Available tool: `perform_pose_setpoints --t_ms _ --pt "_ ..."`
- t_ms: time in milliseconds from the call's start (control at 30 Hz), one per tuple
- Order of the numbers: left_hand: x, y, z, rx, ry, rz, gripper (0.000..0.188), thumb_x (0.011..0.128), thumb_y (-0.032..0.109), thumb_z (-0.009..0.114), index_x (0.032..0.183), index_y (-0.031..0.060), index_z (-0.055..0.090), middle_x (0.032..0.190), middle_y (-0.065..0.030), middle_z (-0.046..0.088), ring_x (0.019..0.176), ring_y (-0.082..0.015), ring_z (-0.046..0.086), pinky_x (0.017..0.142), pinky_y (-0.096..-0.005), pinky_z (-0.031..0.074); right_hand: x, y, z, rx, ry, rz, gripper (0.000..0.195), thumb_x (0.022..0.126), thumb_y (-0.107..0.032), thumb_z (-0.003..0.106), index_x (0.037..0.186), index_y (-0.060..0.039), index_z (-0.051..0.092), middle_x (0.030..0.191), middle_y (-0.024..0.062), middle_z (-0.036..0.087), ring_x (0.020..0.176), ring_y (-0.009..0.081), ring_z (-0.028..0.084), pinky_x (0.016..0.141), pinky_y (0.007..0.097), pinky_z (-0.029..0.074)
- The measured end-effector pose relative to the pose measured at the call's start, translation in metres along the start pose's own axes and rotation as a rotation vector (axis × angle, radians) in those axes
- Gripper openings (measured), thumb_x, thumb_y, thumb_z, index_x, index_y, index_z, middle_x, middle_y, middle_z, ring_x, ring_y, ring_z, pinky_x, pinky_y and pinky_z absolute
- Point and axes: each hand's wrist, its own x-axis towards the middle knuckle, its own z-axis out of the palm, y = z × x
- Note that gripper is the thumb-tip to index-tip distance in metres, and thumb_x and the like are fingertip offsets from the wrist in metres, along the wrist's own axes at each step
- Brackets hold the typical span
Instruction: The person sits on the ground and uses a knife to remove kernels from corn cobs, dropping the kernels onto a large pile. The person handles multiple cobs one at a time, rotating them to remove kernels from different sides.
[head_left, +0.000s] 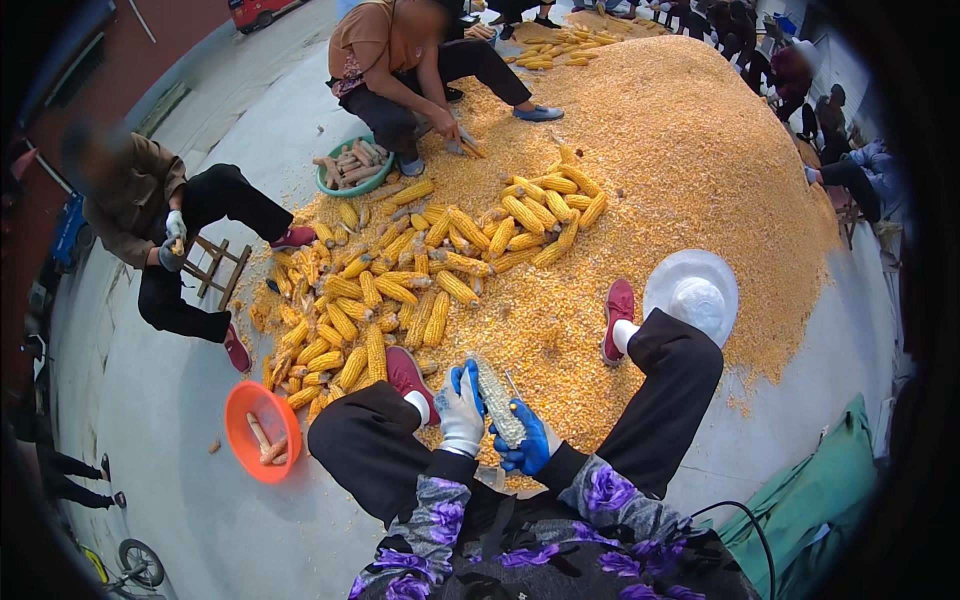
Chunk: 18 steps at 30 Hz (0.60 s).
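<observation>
A pale corn cob (495, 401), mostly bare of yellow kernels on the side I see, is held upright and tilted between my two gloved hands. My left hand (460, 411), in a white and blue work glove, grips its upper left side. Around its lower end close the blue-coated fingers of my right hand (529, 441). A thin metal rod (513, 385) sticks up by the right hand; its lower part is hidden. Beneath the hands lie loose corn kernels (555, 397), and a pile of yellow corn ears (390, 292) rests just beyond.
An orange basin (238, 435) with a few bare cobs stands at my left. A green basin (330, 184) of cobs is beside a seated person (390, 67); another person (135, 202) sits at the left. A white hat (694, 296) lies by my right knee, green cloth (817, 480) farther right.
</observation>
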Motion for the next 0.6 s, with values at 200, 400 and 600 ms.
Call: perform_pose_setpoints --t_ms 200,400,600 --pt "0.029 0.040 -0.019 -0.839 -0.195 -0.633 0.048 0.096 0.048 0.052 0.112 0.0034 0.059 0.092 -0.0051 0.065 0.088 -0.0179 0.062 0.080 -0.0339 0.048 0.011 -0.031 -0.018 0.166 -0.264 -0.020 0.067 0.092 -0.068 0.040 0.108 -0.0052 0.059 0.066 0.0034 0.054 0.042 0.0108 0.038 0.053 0.0349 0.043" --pt "0.033 0.038 -0.029 -1.024 -0.346 -0.605 0.036 0.097 0.045 0.052 0.113 0.0140 0.059 0.100 -0.0038 0.064 0.091 -0.0186 0.062 0.083 -0.0356 0.048 0.012 -0.021 -0.024 0.060 -0.324 -0.006 0.066 0.094 -0.065 0.040 0.112 -0.0038 0.058 0.064 0.0035 0.055 0.041 0.0110 0.038 0.049 0.0336 0.044" --pt "0.047 0.054 -0.056 -0.741 -0.254 -0.558 0.026 0.096 0.029 0.058 0.110 0.0078 0.064 0.094 -0.0022 0.066 0.086 -0.0127 0.065 0.075 -0.0281 0.054 -0.001 -0.054 0.024 -1.150 0.283 -0.584 0.042 0.091 -0.041 0.063 0.109 -0.0033 0.063 0.082 0.0079 0.064 0.074 0.0147 0.063 0.065 0.0304 0.049"
